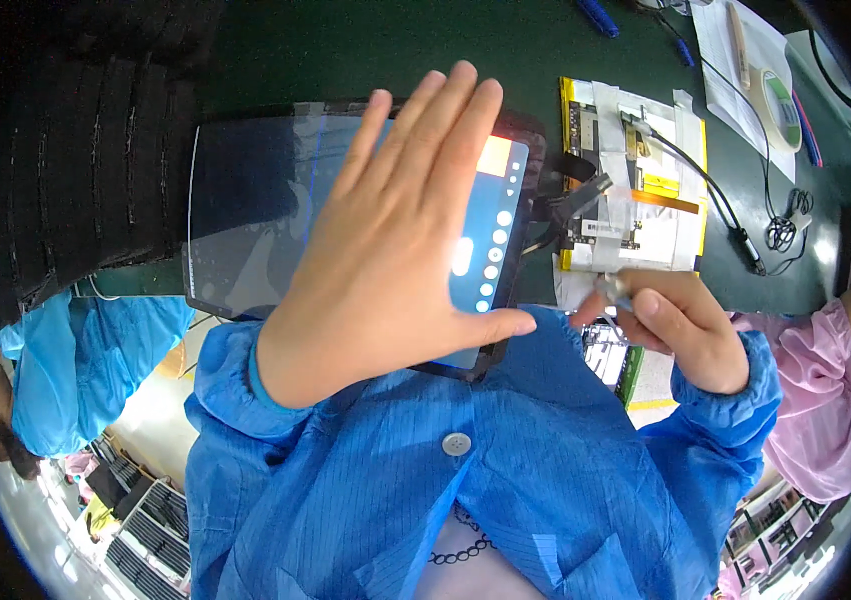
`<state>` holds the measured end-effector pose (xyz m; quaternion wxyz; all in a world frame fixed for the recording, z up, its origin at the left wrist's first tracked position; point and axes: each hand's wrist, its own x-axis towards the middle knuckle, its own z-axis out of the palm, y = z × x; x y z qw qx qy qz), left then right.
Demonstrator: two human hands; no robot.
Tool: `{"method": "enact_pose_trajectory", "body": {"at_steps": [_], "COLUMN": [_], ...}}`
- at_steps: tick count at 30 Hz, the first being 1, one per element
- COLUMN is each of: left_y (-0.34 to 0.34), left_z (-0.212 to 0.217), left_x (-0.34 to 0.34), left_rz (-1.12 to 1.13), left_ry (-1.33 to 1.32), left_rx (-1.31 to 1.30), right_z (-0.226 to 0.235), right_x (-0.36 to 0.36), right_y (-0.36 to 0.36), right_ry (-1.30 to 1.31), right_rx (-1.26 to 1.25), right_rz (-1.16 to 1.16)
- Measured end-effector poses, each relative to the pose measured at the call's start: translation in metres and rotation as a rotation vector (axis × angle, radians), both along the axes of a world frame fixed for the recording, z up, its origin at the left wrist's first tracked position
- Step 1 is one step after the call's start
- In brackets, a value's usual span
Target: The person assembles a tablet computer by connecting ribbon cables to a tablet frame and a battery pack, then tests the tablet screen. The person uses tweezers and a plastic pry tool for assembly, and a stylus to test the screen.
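My left hand (385, 230) is spread flat, palm down, over a dark-framed display panel (245, 190); whether it presses on the glass I cannot tell. At the panel's right end, part of the screen glows blue with a column of round icons. My right hand (685, 325) is closed in a pinch around a small metallic piece (609, 288), whose kind I cannot make out. Just beyond that hand lies a taped board assembly (595, 125) with yellow edges. An orange flat cable (667, 202) and a black cable (700, 172) lie across it.
Black ridged material (95, 170) fills the left side of the dark green table (325, 45). A tape roll (778, 118) and white paper (717, 50) lie far right, near a coiled thin cable (785, 232). People in blue (95, 365) and pink (815, 400) sleeves flank me.
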<state>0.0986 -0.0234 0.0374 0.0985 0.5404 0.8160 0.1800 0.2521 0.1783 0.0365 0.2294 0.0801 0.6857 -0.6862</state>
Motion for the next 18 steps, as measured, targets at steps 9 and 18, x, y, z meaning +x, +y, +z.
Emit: {"method": "enact_pose_trajectory", "body": {"at_steps": [9, 18], "left_y": [-0.103, -0.146], "left_z": [0.009, -0.025], "left_x": [-0.022, -0.029], "left_rz": [0.431, 0.475], "left_ry": [0.208, 0.107], "left_rx": [0.202, 0.324], "right_z": [-0.014, -0.021], "right_x": [-0.017, -0.012], "right_y": [-0.023, -0.036], "right_ry": [0.302, 0.431], "right_rx": [0.527, 0.758], "right_rz": [-0.036, -0.015]}}
